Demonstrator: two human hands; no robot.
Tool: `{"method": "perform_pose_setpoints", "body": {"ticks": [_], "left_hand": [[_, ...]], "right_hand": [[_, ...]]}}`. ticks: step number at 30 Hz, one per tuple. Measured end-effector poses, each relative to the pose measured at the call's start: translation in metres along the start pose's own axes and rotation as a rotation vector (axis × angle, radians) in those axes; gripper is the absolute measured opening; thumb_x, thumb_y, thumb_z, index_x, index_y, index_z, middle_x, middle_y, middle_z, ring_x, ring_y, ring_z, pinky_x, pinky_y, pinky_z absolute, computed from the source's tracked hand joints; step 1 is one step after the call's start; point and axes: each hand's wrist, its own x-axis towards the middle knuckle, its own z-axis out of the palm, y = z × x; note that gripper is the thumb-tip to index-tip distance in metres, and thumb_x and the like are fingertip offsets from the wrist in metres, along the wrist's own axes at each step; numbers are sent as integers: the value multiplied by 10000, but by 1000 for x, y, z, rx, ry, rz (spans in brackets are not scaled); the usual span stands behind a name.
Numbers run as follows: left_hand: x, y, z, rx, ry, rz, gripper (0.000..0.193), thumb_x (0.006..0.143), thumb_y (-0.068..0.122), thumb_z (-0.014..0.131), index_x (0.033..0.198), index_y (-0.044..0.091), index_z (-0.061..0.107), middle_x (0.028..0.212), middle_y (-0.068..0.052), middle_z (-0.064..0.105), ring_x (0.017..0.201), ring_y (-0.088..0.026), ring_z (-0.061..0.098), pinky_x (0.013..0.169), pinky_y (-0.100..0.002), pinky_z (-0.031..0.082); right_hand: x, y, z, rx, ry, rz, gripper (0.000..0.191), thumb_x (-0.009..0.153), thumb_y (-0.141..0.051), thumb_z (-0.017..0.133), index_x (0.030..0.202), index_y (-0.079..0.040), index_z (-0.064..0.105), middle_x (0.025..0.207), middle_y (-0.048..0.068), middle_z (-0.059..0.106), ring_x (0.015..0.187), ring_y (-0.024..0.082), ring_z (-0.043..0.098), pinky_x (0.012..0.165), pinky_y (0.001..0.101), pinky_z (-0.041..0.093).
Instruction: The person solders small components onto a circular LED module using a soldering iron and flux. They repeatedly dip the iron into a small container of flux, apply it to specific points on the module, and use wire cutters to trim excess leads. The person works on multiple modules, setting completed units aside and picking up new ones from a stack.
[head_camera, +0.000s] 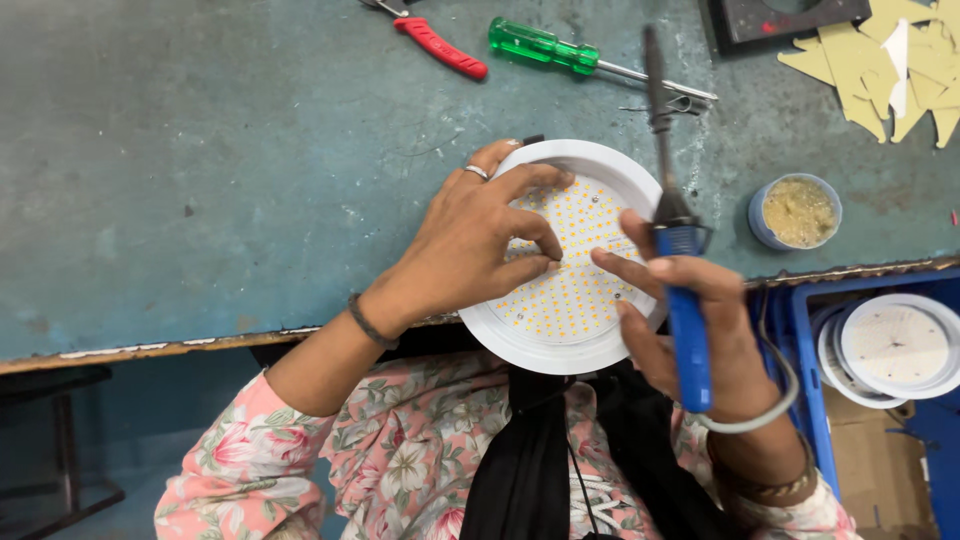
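Overhead, worn teal workbench (200, 180), blue crate (800, 330), screwdriver (560, 50)

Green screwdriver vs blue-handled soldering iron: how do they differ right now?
The green screwdriver lies flat on the bench, untouched; the soldering iron is held in the right hand, shaft pointing away from the person. The screwdriver's handle is translucent green, the iron's is opaque blue. The iron trails a grey cord; the screwdriver has none. Both are slim, straight hand tools with metal shafts.
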Motion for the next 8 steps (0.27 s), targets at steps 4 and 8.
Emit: {"method": "perform_pose_setpoints", "body": {"ticks": [4,8], "left_hand": [[-3,-2,2,46,35,18,95,777,253,833,845,211,782,1375,-14,613,1396,-449,412,1088,-561,391],[-5,-6,3,41,49,37,111,788,267,832,862,200,782,1358,-22,612,1400,-445,418,1075,-557,413]], "right_hand": [[14,-7,8,-79,-95,42,562,939,139,582,1348,-112,290,1533,344,457,1321,405,643,1030,449,608],[21,-14,12,-122,-116,78,541,953,121,574,1358,-105,296,1553,324,460,1272,399,686,995,429,633]]}}
